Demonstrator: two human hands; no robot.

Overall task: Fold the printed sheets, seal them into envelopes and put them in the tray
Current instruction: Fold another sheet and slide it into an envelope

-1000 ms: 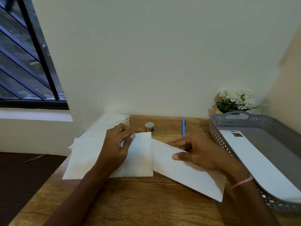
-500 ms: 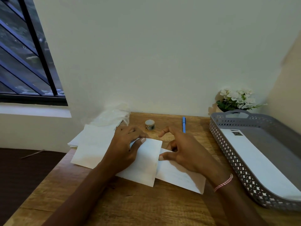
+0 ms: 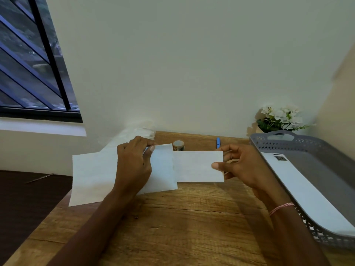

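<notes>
My left hand (image 3: 134, 166) grips a white envelope (image 3: 90, 177) at its open right end, lifted a little above the wooden desk. My right hand (image 3: 242, 166) pinches the right end of a folded white sheet (image 3: 197, 166), held level. The sheet's left end meets the envelope's mouth under a raised flap (image 3: 163, 167); how far in it sits is hidden. The grey perforated tray (image 3: 315, 148) stands at the right with one white envelope (image 3: 307, 191) lying in it.
A stack of white paper (image 3: 134, 133) lies at the back left against the wall. A small tape roll (image 3: 178, 145) and a blue pen (image 3: 218, 143) rest behind the hands. White flowers (image 3: 280, 118) stand behind the tray. A window is at left.
Both hands have lifted the envelope and the folded sheet off the desk. The sheet, tilted before, is now level and lined up with the envelope's open end.
</notes>
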